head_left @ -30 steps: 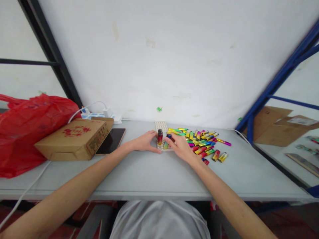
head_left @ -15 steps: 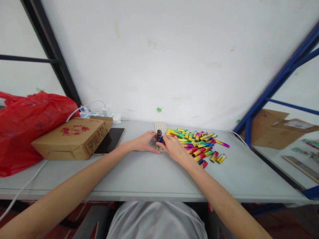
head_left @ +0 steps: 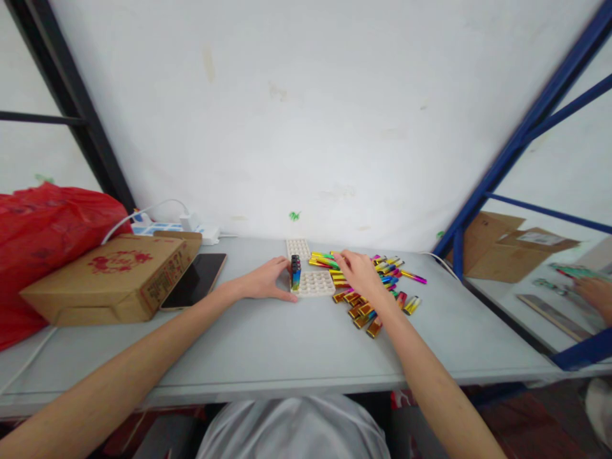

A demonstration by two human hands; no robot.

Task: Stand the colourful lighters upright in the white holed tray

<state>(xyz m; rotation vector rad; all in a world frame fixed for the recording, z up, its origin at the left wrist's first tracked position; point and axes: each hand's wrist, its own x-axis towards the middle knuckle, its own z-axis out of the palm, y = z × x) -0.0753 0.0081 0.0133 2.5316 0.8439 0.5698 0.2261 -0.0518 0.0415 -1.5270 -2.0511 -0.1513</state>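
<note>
A short row of shiny lighters [head_left: 296, 273] with dark tops stands upright at the left end of a cream tray [head_left: 315, 293] with rows of round holes. My left hand [head_left: 266, 278] curves around that end, its thumb and fingers apart, close to the lighters and the tray's left edge. To the right of the tray lies a loose heap of metallic multicoloured lighters [head_left: 370, 310]. Over the heap's upper left part is my right hand [head_left: 359, 273], fingers bent downward among the lighters. Its fingertips are partly hidden, so whether it grips one cannot be made out.
Behind the tray lies another holed cream piece [head_left: 298, 248]. At left are a phone [head_left: 195, 280], a cardboard box [head_left: 105, 280], a red plastic bag [head_left: 52, 236] and a power strip [head_left: 210, 235]. Past the blue frame [head_left: 459, 252], another person's hand [head_left: 595, 293] shows.
My right hand has moved right, from the upright lighters to the heap, uncovering the tray. My left hand remains at the tray's left end. The view has shifted slightly; another person's hand appears at right.
</note>
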